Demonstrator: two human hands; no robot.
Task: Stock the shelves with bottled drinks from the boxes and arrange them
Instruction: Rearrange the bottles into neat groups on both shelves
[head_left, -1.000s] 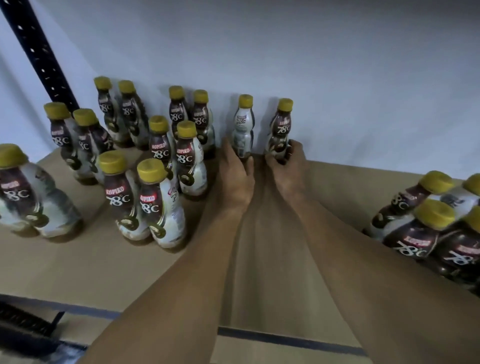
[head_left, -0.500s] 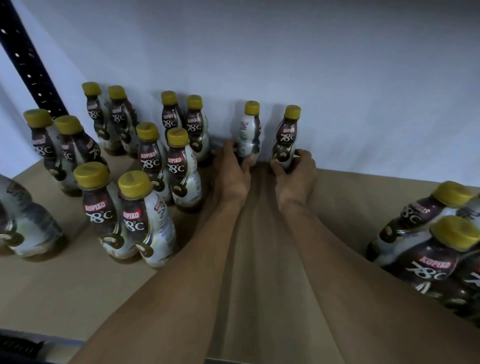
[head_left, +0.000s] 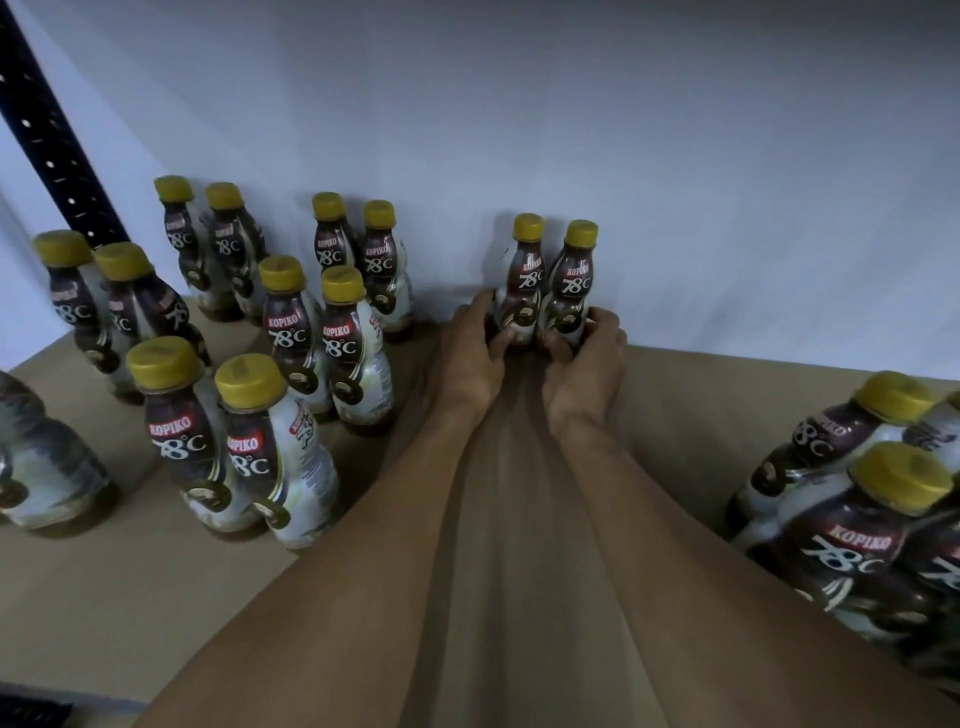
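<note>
Two yellow-capped coffee bottles stand side by side against the back wall of the brown shelf (head_left: 156, 597). My left hand (head_left: 470, 358) grips the base of the left bottle (head_left: 522, 280). My right hand (head_left: 584, 364) grips the base of the right bottle (head_left: 571, 286). The two bottles touch each other, labels facing me. Both forearms stretch across the middle of the shelf.
Several more bottles stand in pairs at the left (head_left: 332, 332), the nearest pair at the front (head_left: 228, 447). A cluster of bottles (head_left: 852, 499) sits at the right edge. A black perforated upright (head_left: 47, 135) rises at the far left. The white wall closes the back.
The two held bottles were apart and now stand together; the left one has been turned so its label faces me. The view moved closer.
</note>
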